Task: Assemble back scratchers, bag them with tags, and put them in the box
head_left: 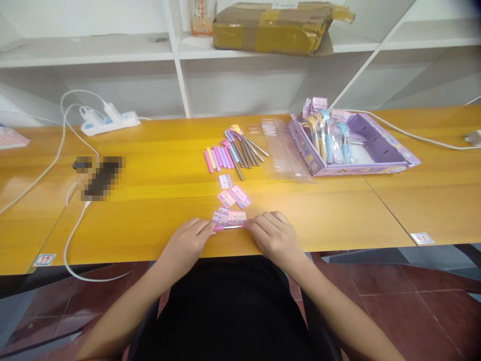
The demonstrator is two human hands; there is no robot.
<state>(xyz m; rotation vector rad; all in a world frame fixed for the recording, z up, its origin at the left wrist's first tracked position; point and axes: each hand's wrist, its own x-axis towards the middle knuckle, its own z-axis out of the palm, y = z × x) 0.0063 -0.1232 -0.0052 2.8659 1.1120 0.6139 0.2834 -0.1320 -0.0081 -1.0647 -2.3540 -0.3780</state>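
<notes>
My left hand (190,239) and my right hand (273,234) rest near the front edge of the yellow table (150,210). Both are closed in a pinch on the ends of one thin pen (230,227) with a pink tip, held level just above the table. Small pink and blue cards (233,198) lie right behind the pen. Farther back is a row of pastel pen caps (219,158) and several grey pens (246,149) with coloured toppers.
A purple display box (376,163) with packed pens stands at the right, clear plastic sleeves (281,148) beside it. A white power strip (108,120) and cables lie at the left, with a blurred dark object (99,175). A cardboard box (274,27) sits on the shelf behind.
</notes>
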